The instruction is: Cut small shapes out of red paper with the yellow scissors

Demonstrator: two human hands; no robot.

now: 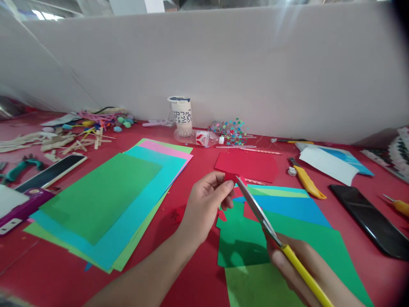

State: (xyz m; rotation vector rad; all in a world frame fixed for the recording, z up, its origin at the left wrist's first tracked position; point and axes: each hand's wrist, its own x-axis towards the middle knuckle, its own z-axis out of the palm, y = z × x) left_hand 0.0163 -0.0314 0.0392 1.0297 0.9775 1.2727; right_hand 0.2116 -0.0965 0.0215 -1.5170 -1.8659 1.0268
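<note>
My left hand [207,200] pinches a small piece of red paper [231,177] between thumb and fingers, above the table's middle. In my right hand [303,260] is a pair of scissors [265,221] with yellow handles, pointing up and to the left. The blade tips reach the edge of the red piece; whether they are cutting into it I cannot tell. Beneath both hands lie a dark green sheet [287,234] and a blue sheet [287,207], with small red scraps [252,212] on top. A red sheet [246,165] rests just behind my left hand.
A stack of coloured paper [105,196] lies on the left. Behind stand a patterned cup [182,115] and a plastic bottle [201,137] on its side. A yellow utility knife [308,181] and a black phone [367,217] lie right. Green-handled pliers [21,168] are far left.
</note>
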